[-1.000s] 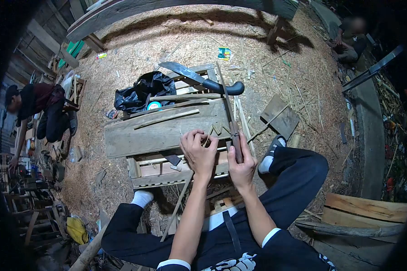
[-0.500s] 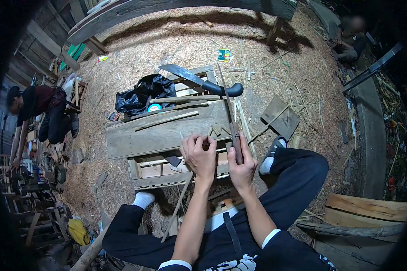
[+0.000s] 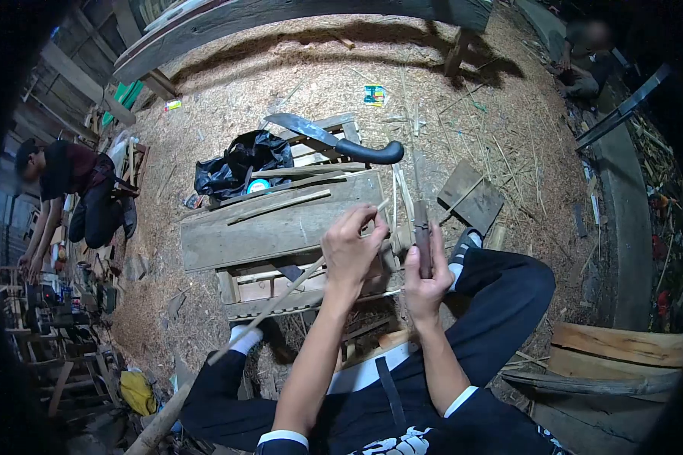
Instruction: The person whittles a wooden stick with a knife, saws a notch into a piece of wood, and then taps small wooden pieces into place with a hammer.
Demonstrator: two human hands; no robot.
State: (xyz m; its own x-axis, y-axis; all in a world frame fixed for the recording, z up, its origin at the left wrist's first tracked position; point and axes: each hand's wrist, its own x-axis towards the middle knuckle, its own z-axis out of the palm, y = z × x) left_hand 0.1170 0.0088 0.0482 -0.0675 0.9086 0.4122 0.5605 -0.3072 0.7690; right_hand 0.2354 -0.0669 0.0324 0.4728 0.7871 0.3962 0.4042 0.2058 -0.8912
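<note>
My left hand (image 3: 351,246) is closed around a thin wooden stick (image 3: 281,300), whose pale tip pokes out above my fingers while its long end slopes down toward my left foot. A short distance to the right, my right hand (image 3: 429,287) grips the brown wooden handle of a knife (image 3: 423,246). Its narrow blade points away from me and is hard to make out against the ground. The knife and the stick are apart. Below and beyond my hands is a worn board (image 3: 250,241) lying on a slatted wooden crate (image 3: 269,309), with loose wooden strips (image 3: 281,207) on the board.
A large black-handled blade (image 3: 334,139) lies across the crate's far end, beside a black plastic bag (image 3: 243,161) and a round-lidded container (image 3: 258,186). A square board (image 3: 470,193) rests on the shavings. One person (image 3: 83,186) bends at left; another (image 3: 588,61) sits far right.
Both hands have shifted right, the left also slightly away from me with the stick. The knife has come away from the stick, and the stick's long end has swung outward to the left.
</note>
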